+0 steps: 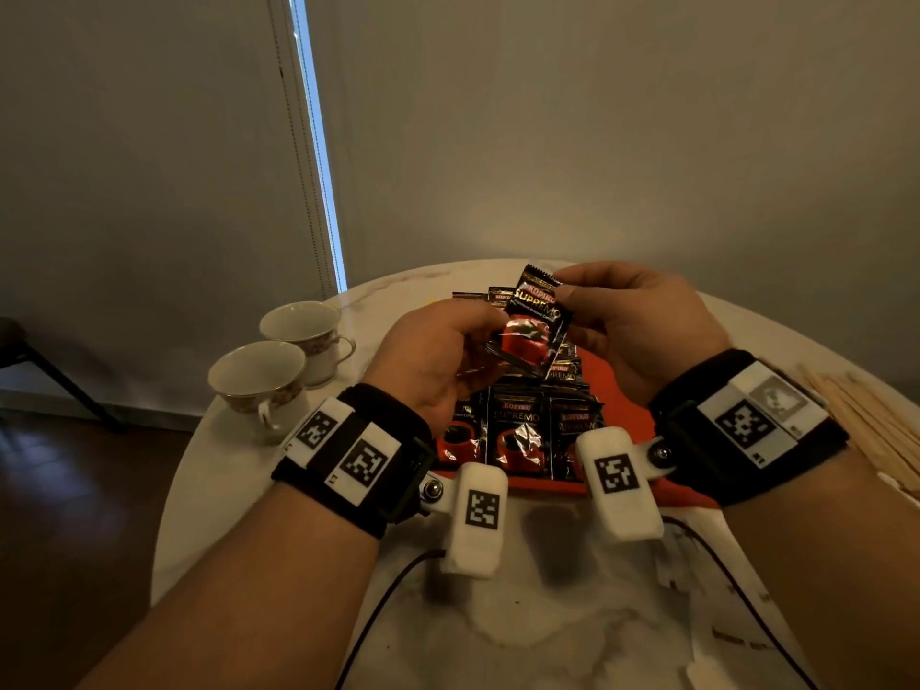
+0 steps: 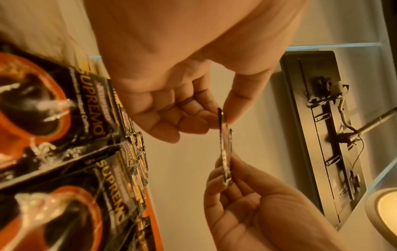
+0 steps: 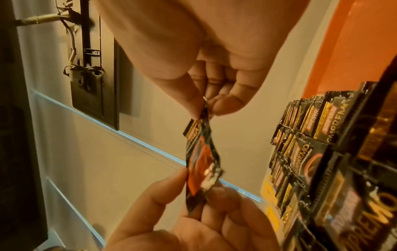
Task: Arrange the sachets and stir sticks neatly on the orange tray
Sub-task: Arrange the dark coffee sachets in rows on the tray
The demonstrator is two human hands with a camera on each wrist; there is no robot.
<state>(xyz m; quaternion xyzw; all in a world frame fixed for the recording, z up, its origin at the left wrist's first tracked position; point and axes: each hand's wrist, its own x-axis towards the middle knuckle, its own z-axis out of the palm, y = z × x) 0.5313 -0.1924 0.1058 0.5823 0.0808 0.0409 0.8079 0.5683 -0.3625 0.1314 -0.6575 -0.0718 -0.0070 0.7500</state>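
Observation:
A black and red coffee sachet (image 1: 535,326) hangs in the air above the orange tray (image 1: 620,390). My left hand (image 1: 490,336) pinches its lower end and my right hand (image 1: 562,288) pinches its upper corner. The left wrist view shows the sachet (image 2: 224,149) edge-on between my left hand (image 2: 223,122) above and the right hand below. In the right wrist view my right hand (image 3: 204,112) pinches the top of the sachet (image 3: 201,156). Several matching sachets (image 1: 517,430) lie in overlapping rows on the tray. A bundle of wooden stir sticks (image 1: 866,420) lies on the table right of the tray.
Two white teacups (image 1: 259,376) (image 1: 301,323) stand at the left edge of the round marble table (image 1: 547,615). Dark cables (image 1: 378,605) run across the near part of the table. Bare tray floor (image 3: 354,42) shows to the right of the sachet rows.

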